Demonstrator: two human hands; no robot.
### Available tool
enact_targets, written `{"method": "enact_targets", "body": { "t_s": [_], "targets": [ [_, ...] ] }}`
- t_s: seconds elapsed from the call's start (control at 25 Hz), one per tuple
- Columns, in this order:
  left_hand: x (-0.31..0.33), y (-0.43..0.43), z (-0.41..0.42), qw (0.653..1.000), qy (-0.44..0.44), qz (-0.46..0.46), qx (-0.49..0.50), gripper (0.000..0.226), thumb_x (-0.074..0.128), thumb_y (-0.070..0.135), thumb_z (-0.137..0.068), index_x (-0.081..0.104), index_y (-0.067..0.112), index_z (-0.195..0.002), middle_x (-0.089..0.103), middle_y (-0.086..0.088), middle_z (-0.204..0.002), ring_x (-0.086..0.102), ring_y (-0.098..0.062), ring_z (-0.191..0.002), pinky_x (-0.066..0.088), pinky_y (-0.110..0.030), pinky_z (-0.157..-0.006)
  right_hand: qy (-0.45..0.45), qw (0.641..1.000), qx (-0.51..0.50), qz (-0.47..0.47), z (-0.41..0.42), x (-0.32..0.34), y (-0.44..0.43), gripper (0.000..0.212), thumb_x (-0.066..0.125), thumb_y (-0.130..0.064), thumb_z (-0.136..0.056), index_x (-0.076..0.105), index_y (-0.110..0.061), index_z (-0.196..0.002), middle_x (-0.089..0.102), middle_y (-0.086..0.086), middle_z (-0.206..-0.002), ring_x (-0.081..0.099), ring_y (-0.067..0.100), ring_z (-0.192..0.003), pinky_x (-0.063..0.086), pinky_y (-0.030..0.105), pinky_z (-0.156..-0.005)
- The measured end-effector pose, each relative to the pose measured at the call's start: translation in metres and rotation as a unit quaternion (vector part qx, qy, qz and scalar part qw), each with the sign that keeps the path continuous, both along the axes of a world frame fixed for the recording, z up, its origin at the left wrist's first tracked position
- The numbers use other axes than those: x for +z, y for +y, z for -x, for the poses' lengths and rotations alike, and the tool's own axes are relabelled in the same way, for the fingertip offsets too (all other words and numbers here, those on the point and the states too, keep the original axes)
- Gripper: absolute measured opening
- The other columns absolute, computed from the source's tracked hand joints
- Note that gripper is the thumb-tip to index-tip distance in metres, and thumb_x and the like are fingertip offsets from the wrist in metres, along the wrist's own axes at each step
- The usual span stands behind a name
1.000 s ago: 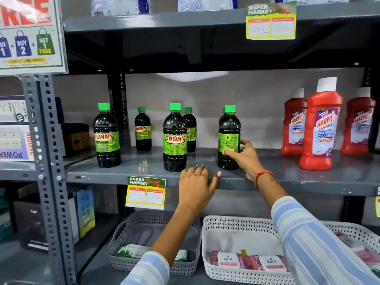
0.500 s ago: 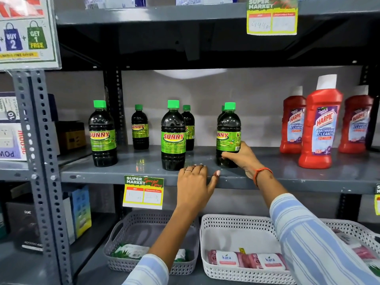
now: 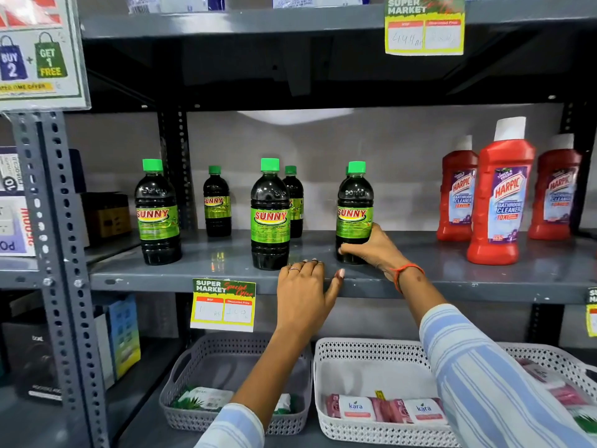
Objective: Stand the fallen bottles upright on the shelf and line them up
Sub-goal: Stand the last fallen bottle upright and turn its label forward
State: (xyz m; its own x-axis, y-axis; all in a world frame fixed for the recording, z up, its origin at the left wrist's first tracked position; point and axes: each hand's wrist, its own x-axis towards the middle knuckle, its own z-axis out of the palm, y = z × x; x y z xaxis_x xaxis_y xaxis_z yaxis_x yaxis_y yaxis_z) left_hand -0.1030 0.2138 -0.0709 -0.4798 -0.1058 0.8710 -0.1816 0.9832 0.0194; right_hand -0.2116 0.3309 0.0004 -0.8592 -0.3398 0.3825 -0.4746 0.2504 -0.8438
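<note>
Several dark Sunny bottles with green caps stand upright on the grey shelf (image 3: 200, 270). In the front row are a left bottle (image 3: 157, 215), a middle bottle (image 3: 270, 218) and a right bottle (image 3: 354, 208). Two smaller-looking ones stand further back (image 3: 217, 205) (image 3: 294, 202), and another cap peeks out behind the right bottle. My right hand (image 3: 371, 247) grips the base of the right bottle, whose label faces me. My left hand (image 3: 303, 295) rests on the shelf's front edge just below the middle bottle, holding nothing.
Three red Harpic bottles (image 3: 500, 195) stand at the shelf's right end. A price tag (image 3: 223, 303) hangs from the front edge. Below are a grey basket (image 3: 181, 383) and a white basket (image 3: 365, 354) with packets. A perforated upright post (image 3: 61, 253) rises at the left.
My right hand has turned the right bottle so its Sunny label faces front. My left hand has stayed on the shelf edge.
</note>
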Motion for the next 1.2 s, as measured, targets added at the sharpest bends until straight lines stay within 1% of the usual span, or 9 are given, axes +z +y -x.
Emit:
{"method": "enact_targets", "body": {
  "t_s": [0.16,0.36,0.56,0.64,0.72,0.84,0.92,1.04,1.2],
  "targets": [
    [0.001,0.001,0.0,1.0,-0.002,-0.001,-0.001,0.054,0.032,0.049,-0.093,0.069,0.011,-0.082,0.072,-0.005,-0.081,0.064,-0.026,-0.074,0.046,-0.036,-0.07,0.013,1.0,-0.007,0.005,-0.001,-0.002,0.004,0.087,0.09,-0.036,-0.045,0.053,-0.01,-0.119,0.066,0.006,-0.113,0.063,0.023,-0.105,0.052,0.039,-0.095],
    [0.0,0.0,0.0,1.0,-0.008,0.0,-0.009,0.054,0.031,0.05,-0.093,0.068,0.012,-0.08,0.071,-0.004,-0.078,0.063,-0.026,-0.073,0.045,-0.035,-0.069,0.03,0.999,0.029,-0.032,-0.024,0.002,0.012,0.038,0.085,-0.022,-0.062,0.065,-0.024,-0.094,0.071,0.006,-0.1,0.066,0.023,-0.097,0.053,0.035,-0.092],
    [0.003,0.002,-0.001,1.0,-0.011,-0.004,-0.011,0.053,0.033,0.05,-0.091,0.065,0.012,-0.073,0.07,-0.006,-0.074,0.062,-0.028,-0.071,0.043,-0.035,-0.066,0.011,0.996,0.087,-0.018,-0.046,0.007,0.022,0.021,0.077,-0.03,-0.074,0.062,-0.032,-0.088,0.068,-0.003,-0.099,0.063,0.013,-0.095,0.048,0.026,-0.089],
    [0.01,0.003,-0.005,0.999,-0.038,-0.02,-0.009,0.054,0.036,0.056,-0.091,0.061,0.012,-0.072,0.069,-0.008,-0.076,0.062,-0.03,-0.074,0.041,-0.035,-0.066,-0.032,0.995,0.092,0.029,-0.045,0.008,0.027,0.041,0.06,-0.049,-0.084,0.058,-0.021,-0.114,0.061,-0.006,-0.109,0.057,0.011,-0.105,0.039,0.026,-0.089],
    [0.024,0.003,-0.002,0.992,-0.089,-0.08,-0.027,0.054,0.044,0.062,-0.088,0.059,0.011,-0.083,0.069,-0.011,-0.085,0.062,-0.032,-0.083,0.043,-0.036,-0.067,-0.032,0.997,0.047,0.061,-0.035,0.007,0.033,0.046,0.043,-0.043,-0.094,0.053,-0.011,-0.125,0.059,0.0,-0.12,0.052,0.015,-0.115,0.033,0.031,-0.09],
    [0.047,-0.005,0.017,0.945,-0.175,-0.243,-0.129,0.063,0.064,0.06,-0.078,0.058,0.007,-0.11,0.069,-0.011,-0.105,0.063,-0.031,-0.099,0.051,-0.04,-0.079,0.003,1.0,-0.009,0.005,-0.022,0.002,0.038,0.035,0.044,-0.005,-0.091,0.055,0.0,-0.123,0.061,0.017,-0.129,0.056,0.024,-0.116,0.043,0.036,-0.099],
    [0.057,-0.011,0.027,0.91,-0.197,-0.304,-0.202,0.059,0.074,0.054,-0.072,0.063,0.01,-0.109,0.07,-0.005,-0.104,0.065,-0.024,-0.099,0.052,-0.038,-0.082,0.012,0.998,0.037,-0.046,-0.02,0.001,0.037,0.041,0.046,0.008,-0.087,0.053,0.002,-0.127,0.061,0.013,-0.125,0.057,0.021,-0.113,0.044,0.033,-0.102],
    [0.058,-0.008,0.031,0.897,-0.198,-0.317,-0.235,0.042,0.077,0.046,-0.071,0.068,0.016,-0.098,0.07,-0.001,-0.091,0.065,-0.019,-0.087,0.049,-0.03,-0.072,0.027,0.997,0.029,-0.06,-0.02,0.001,0.038,0.044,0.054,0.01,-0.081,0.055,0.0,-0.124,0.065,0.013,-0.115,0.062,0.024,-0.107,0.048,0.037,-0.1],
    [0.058,0.006,0.038,0.89,-0.206,-0.325,-0.245,0.041,0.079,0.048,-0.068,0.069,0.02,-0.097,0.073,-0.006,-0.096,0.066,-0.024,-0.091,0.053,-0.038,-0.081,0.018,0.999,-0.011,-0.04,-0.008,-0.003,0.046,0.048,0.056,0.012,-0.075,0.057,0.0,-0.122,0.068,0.018,-0.111,0.062,0.023,-0.097,0.053,0.04,-0.09]
  ]
}}
